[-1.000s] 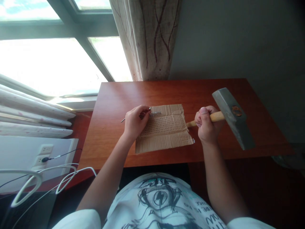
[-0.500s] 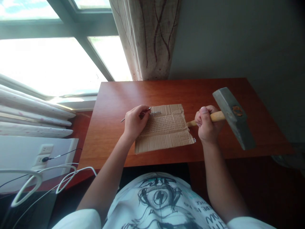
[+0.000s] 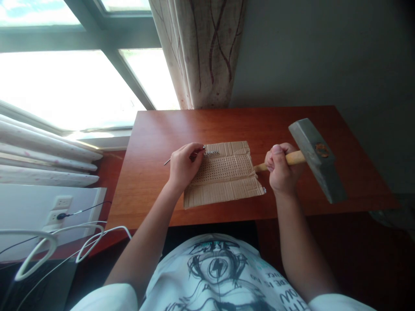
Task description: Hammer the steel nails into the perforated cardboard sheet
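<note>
My left hand (image 3: 184, 166) is closed at the upper left corner of a cardboard sheet (image 3: 223, 192), thumb and fingers pinching what looks like a small nail with a shiny end (image 3: 204, 147). Out behind the hand pokes a thin metal shaft (image 3: 167, 162); the palm hides how it is held. Rows of small holes cover the middle of the cardboard, and a short row of nails (image 3: 212, 153) stands near its top edge. My right hand (image 3: 283, 170) is wrapped round the wooden handle of a hammer (image 3: 319, 160). Its grey head is to the right, and the handle end points left toward the cardboard.
Beneath everything is a reddish-brown wooden table (image 3: 155, 129). A patterned curtain (image 3: 201, 52) and a bright window (image 3: 65, 86) lie beyond its back left edge. White cables (image 3: 97, 229) loop by a wall socket (image 3: 62, 202) at left.
</note>
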`<state>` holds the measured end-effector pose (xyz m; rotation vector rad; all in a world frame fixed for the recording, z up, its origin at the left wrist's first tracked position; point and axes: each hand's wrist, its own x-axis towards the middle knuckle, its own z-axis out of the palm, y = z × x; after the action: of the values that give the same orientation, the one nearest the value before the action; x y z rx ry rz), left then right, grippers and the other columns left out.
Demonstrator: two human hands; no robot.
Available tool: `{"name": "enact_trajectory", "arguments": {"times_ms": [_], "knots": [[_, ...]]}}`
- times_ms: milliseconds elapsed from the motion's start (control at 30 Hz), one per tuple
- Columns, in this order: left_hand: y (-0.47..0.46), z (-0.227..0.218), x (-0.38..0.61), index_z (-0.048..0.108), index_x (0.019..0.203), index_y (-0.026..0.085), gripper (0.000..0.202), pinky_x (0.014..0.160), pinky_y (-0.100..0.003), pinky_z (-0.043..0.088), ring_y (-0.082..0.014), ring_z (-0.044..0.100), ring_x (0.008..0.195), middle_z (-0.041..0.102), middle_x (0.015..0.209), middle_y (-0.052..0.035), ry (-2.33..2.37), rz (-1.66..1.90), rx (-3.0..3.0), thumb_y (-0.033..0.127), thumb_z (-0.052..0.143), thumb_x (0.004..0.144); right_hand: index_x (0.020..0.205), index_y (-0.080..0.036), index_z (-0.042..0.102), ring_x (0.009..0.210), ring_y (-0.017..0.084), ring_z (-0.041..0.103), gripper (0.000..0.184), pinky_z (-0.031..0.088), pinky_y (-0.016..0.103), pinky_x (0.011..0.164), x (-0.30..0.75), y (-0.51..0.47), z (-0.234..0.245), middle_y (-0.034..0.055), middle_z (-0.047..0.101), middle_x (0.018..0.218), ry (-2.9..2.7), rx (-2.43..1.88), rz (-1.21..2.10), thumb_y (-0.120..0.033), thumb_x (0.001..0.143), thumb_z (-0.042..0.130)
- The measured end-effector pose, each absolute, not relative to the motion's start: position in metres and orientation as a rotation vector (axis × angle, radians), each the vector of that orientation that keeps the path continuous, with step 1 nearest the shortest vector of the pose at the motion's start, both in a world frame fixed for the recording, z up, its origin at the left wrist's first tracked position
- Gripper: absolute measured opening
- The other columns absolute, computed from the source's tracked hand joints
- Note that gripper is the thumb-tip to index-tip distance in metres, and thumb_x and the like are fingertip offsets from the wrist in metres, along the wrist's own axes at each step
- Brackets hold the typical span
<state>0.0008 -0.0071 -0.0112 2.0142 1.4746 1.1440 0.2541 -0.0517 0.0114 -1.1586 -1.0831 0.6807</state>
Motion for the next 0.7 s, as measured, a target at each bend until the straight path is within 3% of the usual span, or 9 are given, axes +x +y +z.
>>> {"name": "enact_trajectory", "arguments": {"times_ms": [700], "knots": [[-0.0063, -0.0146, 0.0013, 0.073, 0.091, 0.02, 0.011, 0.069, -0.025, 0.054, -0.0131, 0.068, 0.069, 0.077, 0.085, -0.0026, 1.471, 1.147, 2.015, 0.024, 0.064, 0.087, 0.069, -0.024, 0.039, 0.046, 0.009, 0.032, 0.042, 0.028, 0.024, 0.041, 0.2514, -0.0535, 0.0135, -0.0066, 0.033, 0.056, -1.095, -1.223, 0.696, -0.052, 0.093, 0.059]]}}
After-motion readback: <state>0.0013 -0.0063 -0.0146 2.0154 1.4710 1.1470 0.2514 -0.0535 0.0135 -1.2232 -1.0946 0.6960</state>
